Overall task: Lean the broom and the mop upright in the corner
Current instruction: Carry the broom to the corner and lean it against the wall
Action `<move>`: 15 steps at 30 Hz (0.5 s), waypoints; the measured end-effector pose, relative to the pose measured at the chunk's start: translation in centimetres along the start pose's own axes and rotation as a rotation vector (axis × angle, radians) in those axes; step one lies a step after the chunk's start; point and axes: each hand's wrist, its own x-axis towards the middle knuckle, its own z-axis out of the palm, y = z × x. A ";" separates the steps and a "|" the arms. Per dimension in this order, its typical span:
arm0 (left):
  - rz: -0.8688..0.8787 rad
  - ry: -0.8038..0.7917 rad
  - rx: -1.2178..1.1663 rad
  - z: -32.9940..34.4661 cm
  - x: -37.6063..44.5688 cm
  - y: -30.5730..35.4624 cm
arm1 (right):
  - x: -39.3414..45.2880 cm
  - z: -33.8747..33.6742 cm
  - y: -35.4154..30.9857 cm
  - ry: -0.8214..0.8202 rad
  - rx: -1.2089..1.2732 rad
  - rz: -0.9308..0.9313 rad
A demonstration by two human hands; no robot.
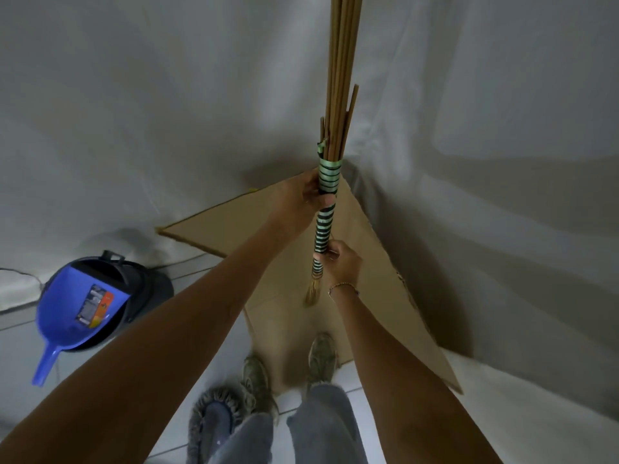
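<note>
Head view: the left hand (310,195) and right hand (338,262) are closed around the broom (326,209), held upright before the far corner. Its lower end should be seated on the cardboard (368,236) before release. The mop (209,420) lies near. A dustpan (80,306) rests in the bucket (147,286), left.

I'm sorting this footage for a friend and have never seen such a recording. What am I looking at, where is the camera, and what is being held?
There is no machine: a person wears a wide-angle camera on the head, looking down along both arms. Both hands grip a stick broom held upright, the left hand higher on its green-and-black wrapped handle, the right hand lower. Ahead, cloth-draped walls meet in a corner, with a cardboard sheet on the floor there. At left, a blue dustpan rests on a dark bucket. Near the shoes lies a grey mop head.
</note>
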 end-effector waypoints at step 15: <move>-0.128 0.104 -0.107 2.6 15.8 -10.3 | 17.9 6.9 6.3 0.016 0.031 0.048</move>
